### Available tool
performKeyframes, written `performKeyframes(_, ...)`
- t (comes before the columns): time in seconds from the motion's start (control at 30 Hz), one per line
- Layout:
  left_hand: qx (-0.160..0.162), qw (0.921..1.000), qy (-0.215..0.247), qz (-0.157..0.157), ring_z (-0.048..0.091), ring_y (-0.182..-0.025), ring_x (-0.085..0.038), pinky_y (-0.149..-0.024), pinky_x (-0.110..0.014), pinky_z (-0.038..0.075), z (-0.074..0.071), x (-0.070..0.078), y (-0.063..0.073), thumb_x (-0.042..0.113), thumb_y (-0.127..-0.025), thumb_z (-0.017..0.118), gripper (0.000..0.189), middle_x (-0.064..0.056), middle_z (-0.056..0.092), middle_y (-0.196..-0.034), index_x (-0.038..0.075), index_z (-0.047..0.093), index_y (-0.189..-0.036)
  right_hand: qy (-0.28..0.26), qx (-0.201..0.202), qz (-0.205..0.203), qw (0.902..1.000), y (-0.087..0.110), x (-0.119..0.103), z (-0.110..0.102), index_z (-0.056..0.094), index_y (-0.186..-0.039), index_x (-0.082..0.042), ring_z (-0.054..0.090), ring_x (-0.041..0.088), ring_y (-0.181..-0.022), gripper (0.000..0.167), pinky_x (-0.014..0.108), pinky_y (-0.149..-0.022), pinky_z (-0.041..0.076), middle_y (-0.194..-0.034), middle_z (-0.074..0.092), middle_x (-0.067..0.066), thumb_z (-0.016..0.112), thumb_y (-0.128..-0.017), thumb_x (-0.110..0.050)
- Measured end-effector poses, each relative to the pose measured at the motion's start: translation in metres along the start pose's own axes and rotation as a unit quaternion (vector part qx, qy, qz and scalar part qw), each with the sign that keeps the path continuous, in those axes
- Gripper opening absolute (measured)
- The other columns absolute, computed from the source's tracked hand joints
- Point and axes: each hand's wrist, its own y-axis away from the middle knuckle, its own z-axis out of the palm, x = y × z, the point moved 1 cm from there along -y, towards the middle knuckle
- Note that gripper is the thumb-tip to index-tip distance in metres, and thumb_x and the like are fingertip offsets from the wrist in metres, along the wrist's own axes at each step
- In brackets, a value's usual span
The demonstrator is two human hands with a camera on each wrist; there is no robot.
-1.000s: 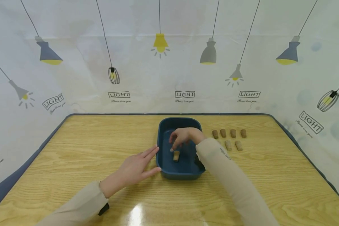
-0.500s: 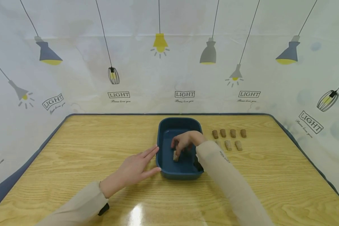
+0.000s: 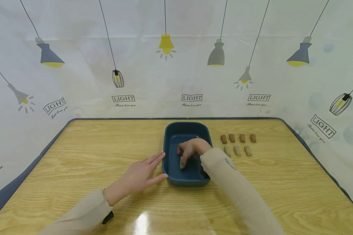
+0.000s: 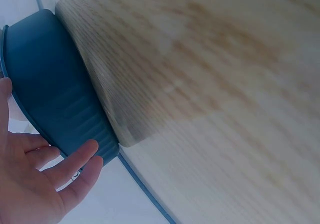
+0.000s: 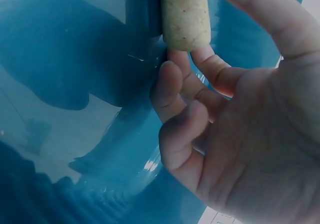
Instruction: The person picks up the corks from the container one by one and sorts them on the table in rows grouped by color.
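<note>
A cork (image 5: pixel 186 16) stands inside the deep blue tray (image 3: pixel 164 163), mostly covered by fingers in the head view. My right hand (image 3: pixel 192 148) reaches down into the tray and holds this cork between the thumb and fingers; the right wrist view has the thumb on one side and fingertips behind. The other fingers of that hand curl loosely above the tray's bottom. With fingers stretched out, my left hand (image 3: pixel 138 174) rests against the tray's left side. In the left wrist view its fingertips lie along the outer wall and rim.
Right of the tray, several corks (image 3: pixel 242 138) stand in two rows on the wooden table (image 3: pixel 106 140); the right sleeve (image 3: pixel 238 186) passes close in front of them. A backdrop (image 3: pixel 141 65) printed with lamps rises behind the table's far edge.
My right hand has come down onto the cork in the tray, its fingers now covering most of it. The left hand has stayed in place at the tray's side.
</note>
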Motion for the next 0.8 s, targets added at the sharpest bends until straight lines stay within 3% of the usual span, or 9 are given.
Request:
performKeyframes(0.27,0.004,1.0,-0.003,0.002,0.046,-0.06,-0.007,-0.042,-0.02,0.03,0.0,0.0,0.0,0.056,-0.087,0.04,0.069,-0.002,0.031,-0.139,0.011,0.031,-0.139,-0.036,-0.001,-0.011,0.9993,0.0,-0.003,0.001,0.045,-0.108,-0.012,0.05,0.018,-0.089,0.048,0.03,-0.071,0.046,-0.1,0.048,0.006,0.075,-0.07,-0.012)
performKeyframes(0.8,0.003,1.0,0.001,0.003,0.052,-0.067,-0.01,-0.043,-0.02,0.032,0.001,-0.001,0.001,0.056,-0.086,0.04,0.07,-0.003,0.031,-0.14,0.012,0.03,-0.139,-0.081,0.013,-0.107,0.9909,0.001,0.003,-0.013,0.05,-0.109,-0.007,0.052,0.018,-0.083,0.038,0.03,-0.072,0.046,-0.099,0.051,0.008,0.064,-0.075,0.0)
